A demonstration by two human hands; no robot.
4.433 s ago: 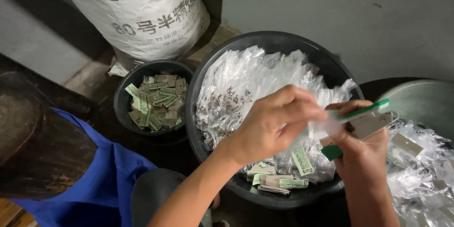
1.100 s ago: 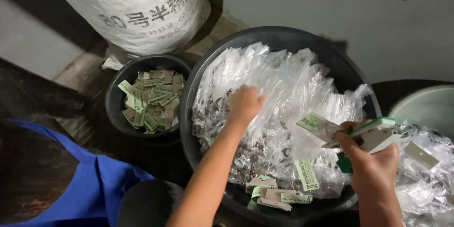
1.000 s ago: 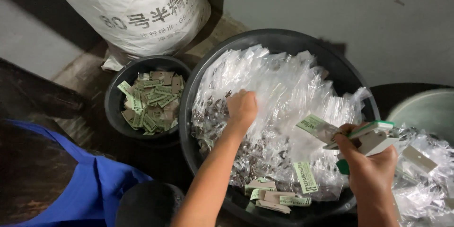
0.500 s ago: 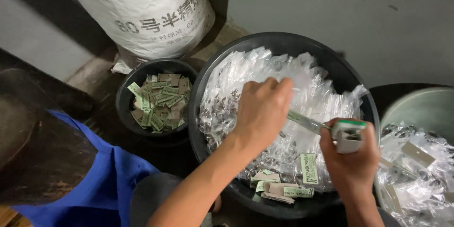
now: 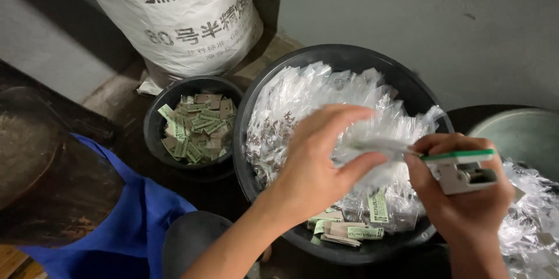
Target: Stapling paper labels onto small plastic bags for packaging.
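**Both hands closed on one clear packet above the big basin**

Pinched between thumb and fingers of the left hand (image 5: 317, 165) is a small clear plastic packet (image 5: 372, 150), blurred in the picture, held over the middle of the large black basin (image 5: 343, 61). That grip is pressed together on the packet's left end. The right hand (image 5: 460, 197) is curled shut around a small grey stapler with a green top (image 5: 460, 168), whose nose meets the packet's right end; whether it bites the plastic cannot be told.

The basin is heaped with more clear plastic packets (image 5: 326, 93). At its near rim lie a few green-and-white paper labels (image 5: 355, 229), oblong, some flat and one standing on edge. Left of the basin, just beside it, a smaller black tub (image 5: 160, 122) holds a loose pile of green and tan labels (image 5: 198, 128). Behind the tub stands a white woven sack (image 5: 192, 17) with dark printing, leaning toward the grey wall (image 5: 419, 11). At the right edge a grey-green bowl (image 5: 524, 133) shows in part, with another mound of crumpled clear packets (image 5: 533, 215) below it. Blue cloth (image 5: 116, 221) fills the lower left corner, beside a dark brown blurred mass (image 5: 41, 168).
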